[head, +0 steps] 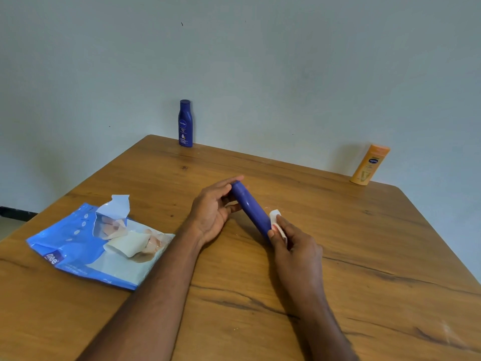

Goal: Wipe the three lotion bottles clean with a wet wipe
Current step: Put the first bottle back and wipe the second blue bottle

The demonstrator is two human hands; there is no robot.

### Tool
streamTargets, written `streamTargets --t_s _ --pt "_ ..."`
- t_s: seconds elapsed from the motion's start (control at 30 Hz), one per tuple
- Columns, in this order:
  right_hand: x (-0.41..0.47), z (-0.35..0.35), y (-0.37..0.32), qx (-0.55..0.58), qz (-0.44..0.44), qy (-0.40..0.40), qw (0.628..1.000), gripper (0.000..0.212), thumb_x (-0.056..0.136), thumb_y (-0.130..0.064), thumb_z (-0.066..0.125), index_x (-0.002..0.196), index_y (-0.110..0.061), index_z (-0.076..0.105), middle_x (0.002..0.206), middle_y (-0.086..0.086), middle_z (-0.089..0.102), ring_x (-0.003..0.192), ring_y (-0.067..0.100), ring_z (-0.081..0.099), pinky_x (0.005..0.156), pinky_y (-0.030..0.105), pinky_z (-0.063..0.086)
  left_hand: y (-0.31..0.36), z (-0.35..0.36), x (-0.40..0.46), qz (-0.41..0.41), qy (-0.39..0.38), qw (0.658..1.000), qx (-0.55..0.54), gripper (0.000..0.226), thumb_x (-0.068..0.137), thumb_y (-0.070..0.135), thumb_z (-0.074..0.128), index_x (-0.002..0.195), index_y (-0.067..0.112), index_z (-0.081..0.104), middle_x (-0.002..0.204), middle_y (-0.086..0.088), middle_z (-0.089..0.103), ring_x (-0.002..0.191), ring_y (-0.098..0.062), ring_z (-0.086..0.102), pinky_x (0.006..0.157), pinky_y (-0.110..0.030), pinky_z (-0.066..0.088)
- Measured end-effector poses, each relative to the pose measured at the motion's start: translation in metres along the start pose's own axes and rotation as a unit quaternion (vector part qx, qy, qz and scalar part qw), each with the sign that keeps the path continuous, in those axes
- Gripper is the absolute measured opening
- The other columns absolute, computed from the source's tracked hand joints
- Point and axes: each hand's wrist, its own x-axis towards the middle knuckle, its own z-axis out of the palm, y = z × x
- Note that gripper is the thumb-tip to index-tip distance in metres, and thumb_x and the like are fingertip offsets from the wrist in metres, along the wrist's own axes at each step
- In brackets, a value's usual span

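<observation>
Right hand (294,246) pinches wipe (275,217) against blue bottle (251,208) (tilted), left hand (214,207) gripping it.

Person, head view: two forearms and hands were visible, both bare to the frame's near edge. Left hand (212,209) and right hand (294,246) wore no gloves, rings, watch or bands. No sleeve showed on either arm.

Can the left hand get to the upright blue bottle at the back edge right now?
Probably not yet: the left hand grips the blue bottle being wiped by the right hand with the wipe. The table toward the upright blue bottle looks unobstructed once it lets go.
</observation>
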Motion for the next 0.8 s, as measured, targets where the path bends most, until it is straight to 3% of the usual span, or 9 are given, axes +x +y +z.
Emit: streamTargets --t_s 0.07,0.17,0.23,0.33,0.47,0.6,0.67,0.73,0.8 --pt "0.002 -0.004 0.0 0.023 0.021 0.0 0.999 0.042 0.098 -0.026 0.063 0.139 -0.022 0.058 0.135 -0.012 0.063 0.105 -0.017 0.054 0.09 -0.003 0.034 0.001 0.0 -0.001 0.008 -0.004 0.999 0.039 0.031 0.103 0.007 0.045 0.123 0.007 0.069 0.123 -0.019 0.067 0.114 -0.027 0.066 0.084 -0.039 0.057" --pt "0.0 -0.007 -0.003 0.068 0.035 0.01 0.997 0.037 0.098 -0.028 0.063 0.135 -0.022 0.062 0.134 -0.011 0.065 0.119 -0.006 0.056 0.107 0.019 0.044 0.0 0.001 -0.002 0.023 0.005 0.996 0.087 0.02 0.101 0.013 0.053 0.111 0.01 0.071 0.103 -0.01 0.071 0.097 -0.021 0.07 0.075 -0.034 0.058" --pt "-0.004 -0.007 -0.006 0.094 0.023 0.019 0.995 0.033 0.097 -0.025 0.064 0.129 -0.023 0.067 0.126 -0.012 0.07 0.114 -0.007 0.061 0.103 0.026 0.052 -0.002 0.0 -0.001 0.04 0.008 0.99 0.138 0.018 0.098 0.02 0.06 0.104 0.006 0.071 0.092 -0.008 0.072 0.087 -0.018 0.071 0.069 -0.029 0.057" --pt "-0.01 -0.003 -0.012 0.126 -0.01 0.027 0.992 0.031 0.095 -0.024 0.067 0.126 -0.024 0.069 0.12 -0.015 0.072 0.107 -0.01 0.065 0.094 0.025 0.057 -0.004 0.001 -0.001 0.056 0.01 0.973 0.224 0.03 0.094 0.031 0.067 0.101 0.002 0.07 0.085 -0.006 0.072 0.073 -0.014 0.069 0.059 -0.024 0.054" --pt "-0.01 -0.001 -0.012 0.167 -0.025 0.038 0.985 0.03 0.093 -0.028 0.068 0.122 -0.023 0.072 0.118 -0.012 0.074 0.108 -0.002 0.068 0.092 0.035 0.059 -0.005 0.002 -0.002 0.041 0.006 0.967 0.252 0.04 0.093 0.039 0.067 0.103 0.0 0.067 0.078 -0.008 0.068 0.053 -0.008 0.057 0.046 -0.022 0.045" --pt "-0.007 -0.001 -0.01 0.142 -0.021 0.022 0.989 0.029 0.095 -0.034 0.065 0.123 -0.031 0.07 0.113 -0.026 0.07 0.107 -0.014 0.063 0.097 0.026 0.054 -0.005 0.003 0.0 0.026 0.0 0.967 0.253 0.028 0.096 0.037 0.065 0.108 0.012 0.07 0.082 -0.007 0.066 0.057 -0.007 0.053 0.044 -0.022 0.041" --pt "-0.005 0.001 -0.008 0.121 -0.019 0.018 0.992 0.033 0.096 -0.038 0.06 0.127 -0.031 0.066 0.114 -0.032 0.065 0.107 -0.019 0.059 0.098 0.018 0.051 -0.005 0.001 -0.001 0.019 -0.022 0.971 0.236 0.022 0.099 0.034 0.061 0.093 0.016 0.072 0.076 -0.004 0.062 0.059 -0.01 0.05 0.044 -0.023 0.037" --pt "-0.003 0.003 -0.006 0.137 -0.002 0.036 0.99 0.029 0.098 -0.037 0.057 0.124 -0.029 0.069 0.114 -0.023 0.07 0.106 -0.01 0.064 0.096 0.027 0.054 -0.005 0.001 -0.001 0.01 -0.036 0.972 0.234 0.027 0.102 0.03 0.058 0.082 0.017 0.071 0.071 -0.001 0.06 0.06 -0.012 0.049 0.044 -0.023 0.035" --pt "-0.002 0.0 -0.004 0.164 0.025 0.076 0.983 0.021 0.1 -0.038 0.054 0.113 -0.033 0.07 0.103 -0.012 0.075 0.094 0.002 0.069 0.083 0.033 0.058 -0.005 0.0 -0.001 0.002 -0.034 0.969 0.245 0.025 0.102 0.027 0.057 0.088 0.013 0.072 0.071 0.0 0.06 0.06 -0.011 0.05 0.045 -0.023 0.036"
